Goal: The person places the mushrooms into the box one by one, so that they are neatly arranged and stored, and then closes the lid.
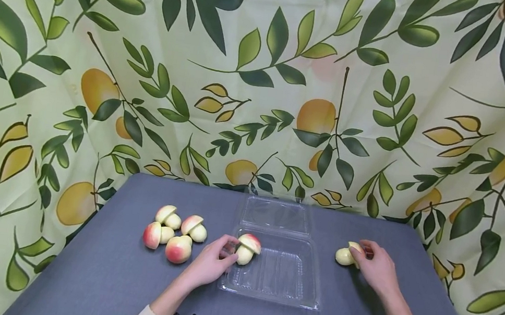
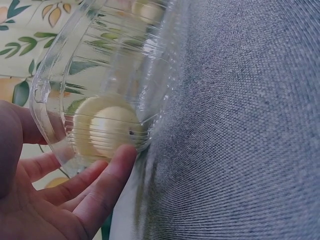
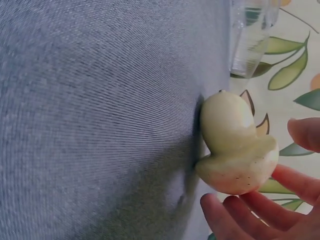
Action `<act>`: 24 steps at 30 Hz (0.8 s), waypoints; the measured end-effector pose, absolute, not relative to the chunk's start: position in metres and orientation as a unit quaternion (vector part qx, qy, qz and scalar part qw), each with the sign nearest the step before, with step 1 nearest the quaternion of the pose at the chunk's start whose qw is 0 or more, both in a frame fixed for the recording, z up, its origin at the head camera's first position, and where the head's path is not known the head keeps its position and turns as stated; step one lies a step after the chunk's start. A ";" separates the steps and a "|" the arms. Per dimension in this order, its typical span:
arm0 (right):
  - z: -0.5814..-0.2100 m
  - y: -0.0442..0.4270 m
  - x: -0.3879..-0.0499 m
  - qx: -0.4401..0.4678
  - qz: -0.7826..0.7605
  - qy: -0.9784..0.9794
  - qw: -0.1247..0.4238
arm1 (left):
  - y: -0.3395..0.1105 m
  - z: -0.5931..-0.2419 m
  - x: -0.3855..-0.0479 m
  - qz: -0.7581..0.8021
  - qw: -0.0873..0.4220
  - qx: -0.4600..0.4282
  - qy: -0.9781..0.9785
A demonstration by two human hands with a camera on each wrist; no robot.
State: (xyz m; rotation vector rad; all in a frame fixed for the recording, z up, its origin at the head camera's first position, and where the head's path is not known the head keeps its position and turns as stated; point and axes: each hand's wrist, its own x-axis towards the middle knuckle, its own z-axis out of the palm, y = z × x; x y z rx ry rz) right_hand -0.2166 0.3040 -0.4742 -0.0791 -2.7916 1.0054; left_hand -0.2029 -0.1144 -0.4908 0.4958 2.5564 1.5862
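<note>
A toy mushroom [image 1: 244,256] with a red and cream cap and pale stem sits at the left side of the clear plastic container [image 1: 269,299]. My left hand [image 1: 215,262] is beside it at the container's left wall. In the left wrist view, the fingers lie spread along that wall, and the mushroom [image 2: 114,131] shows through the ribbed plastic. To the container's right, another toy mushroom [image 1: 344,256] lies on its side on the table. My right hand [image 1: 377,267] is at its cap; in the right wrist view, the fingertips touch the mushroom [image 3: 235,145] while the thumb stands apart.
Several more toy mushrooms [image 1: 178,249] lie grouped on the grey-blue table [image 1: 90,284], left of the container. The container's hinged lid [image 1: 276,215] lies folded back behind it. A leaf-and-fruit patterned curtain [image 1: 259,100] hangs along the table's far edge.
</note>
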 end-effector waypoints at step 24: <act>-0.479 0.293 -0.219 -0.033 0.401 -0.914 0.054 | -0.115 -0.491 -0.202 0.512 0.044 0.162 0.843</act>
